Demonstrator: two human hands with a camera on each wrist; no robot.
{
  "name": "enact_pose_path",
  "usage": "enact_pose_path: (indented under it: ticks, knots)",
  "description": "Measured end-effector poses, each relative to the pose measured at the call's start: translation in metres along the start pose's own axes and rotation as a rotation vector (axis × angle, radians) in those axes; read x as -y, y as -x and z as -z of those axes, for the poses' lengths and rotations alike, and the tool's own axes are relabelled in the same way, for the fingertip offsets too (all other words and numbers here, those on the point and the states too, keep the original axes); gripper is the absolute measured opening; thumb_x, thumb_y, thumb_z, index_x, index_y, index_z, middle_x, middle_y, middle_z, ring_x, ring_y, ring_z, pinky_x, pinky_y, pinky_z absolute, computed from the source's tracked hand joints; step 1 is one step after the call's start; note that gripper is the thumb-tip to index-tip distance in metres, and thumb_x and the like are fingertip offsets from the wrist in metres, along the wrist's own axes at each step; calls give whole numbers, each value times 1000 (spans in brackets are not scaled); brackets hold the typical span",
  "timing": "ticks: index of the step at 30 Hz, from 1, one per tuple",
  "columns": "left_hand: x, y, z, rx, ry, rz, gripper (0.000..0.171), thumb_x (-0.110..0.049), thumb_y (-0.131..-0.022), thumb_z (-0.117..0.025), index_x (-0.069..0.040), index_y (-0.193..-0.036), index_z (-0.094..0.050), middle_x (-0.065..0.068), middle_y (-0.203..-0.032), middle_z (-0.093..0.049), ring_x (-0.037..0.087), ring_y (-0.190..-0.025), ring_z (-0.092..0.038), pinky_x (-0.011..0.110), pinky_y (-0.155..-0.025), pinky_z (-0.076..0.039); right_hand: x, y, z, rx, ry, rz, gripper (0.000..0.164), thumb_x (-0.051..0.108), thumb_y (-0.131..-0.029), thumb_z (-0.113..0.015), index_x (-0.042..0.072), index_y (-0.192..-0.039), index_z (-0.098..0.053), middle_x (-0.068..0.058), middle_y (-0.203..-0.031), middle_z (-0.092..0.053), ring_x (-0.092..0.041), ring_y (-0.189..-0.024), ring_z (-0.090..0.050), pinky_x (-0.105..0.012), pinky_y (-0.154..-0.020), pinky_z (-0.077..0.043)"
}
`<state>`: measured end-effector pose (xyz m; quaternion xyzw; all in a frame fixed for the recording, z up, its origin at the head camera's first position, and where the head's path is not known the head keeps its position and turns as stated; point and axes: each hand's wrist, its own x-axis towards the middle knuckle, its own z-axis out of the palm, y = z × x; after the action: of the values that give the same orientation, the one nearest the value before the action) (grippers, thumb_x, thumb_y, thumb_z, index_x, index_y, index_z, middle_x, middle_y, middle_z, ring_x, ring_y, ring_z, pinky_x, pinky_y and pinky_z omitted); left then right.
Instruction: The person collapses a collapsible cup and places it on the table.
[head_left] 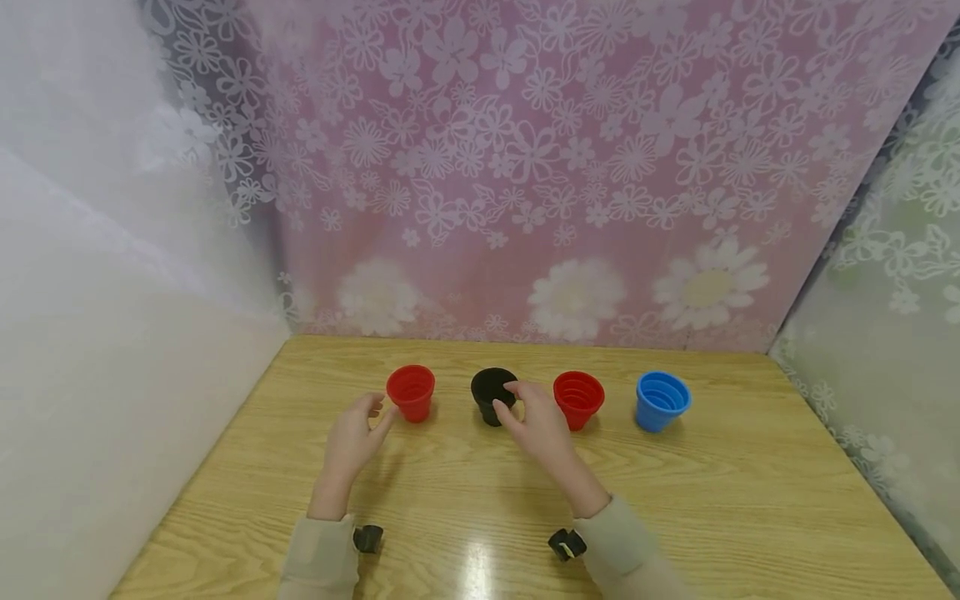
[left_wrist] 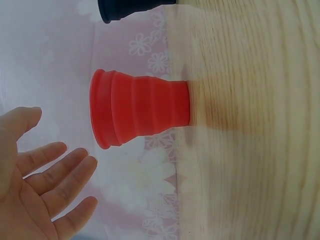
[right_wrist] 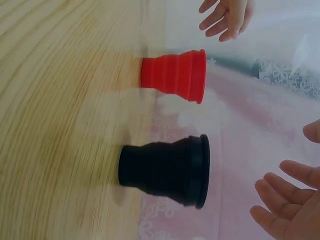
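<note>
Four collapsible cups would be several; among them a red cup (head_left: 412,393) stands upright at the left of a row on the wooden table. My left hand (head_left: 354,437) hovers just left of and in front of it, fingers relaxed and spread, as the left wrist view shows with the red cup (left_wrist: 142,109) apart from the fingertips. Right of it stands a black cup (head_left: 491,396), upright. Over its right side hangs my right hand (head_left: 538,421), thumb and fingers apart. In the right wrist view the black cup (right_wrist: 165,171) is separate from the fingers (right_wrist: 282,200).
A second red cup (head_left: 579,400) stands behind my right hand, partly covered by it, and a blue cup (head_left: 662,402) ends the row at the right. A pink flowered curtain (head_left: 480,183) rises behind the table (head_left: 465,500); pale sheets flank both sides.
</note>
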<state>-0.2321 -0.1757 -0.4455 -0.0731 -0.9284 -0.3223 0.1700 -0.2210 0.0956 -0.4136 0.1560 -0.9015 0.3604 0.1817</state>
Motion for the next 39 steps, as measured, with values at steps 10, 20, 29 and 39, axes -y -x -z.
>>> enact_pose_path:
  ticks: [10, 20, 29, 39]
  knots:
    - [0, -5, -4, 30, 51, 62, 41, -29, -85, -59, 4, -110, -56, 17, -105, -59, 29, -95, -56, 44, -76, -47, 17, -9, -21, 20, -31, 39, 31, 23, -86, -58, 1, -108, -59, -10, -102, -58, -22, -93, -55, -36, -78, -47]
    - [9, -16, -9, 41, 253, 175, 47, -25, -88, -55, 11, -117, -46, 27, -116, -49, 36, -107, -47, 48, -86, -40, 17, -22, -51, 43, -121, 1, 32, 25, -87, -56, 2, -109, -57, -10, -100, -56, -23, -90, -55, -33, -72, -47]
    - [10, -19, -11, 70, 351, 251, 56, -24, -91, -50, 16, -126, -33, 31, -126, -38, 39, -117, -36, 47, -94, -33, 24, -34, -84, 145, -252, -97, 40, 22, -89, -52, -3, -120, -48, -16, -116, -52, -26, -103, -51, -35, -81, -46]
    - [11, -30, -27, 69, 394, 307, 56, -21, -90, -51, 18, -125, -31, 33, -126, -37, 41, -116, -37, 47, -94, -33, 10, -47, -115, 218, -294, -180, 43, 19, -90, -50, -9, -122, -44, -23, -120, -48, -32, -105, -51, -39, -84, -44]
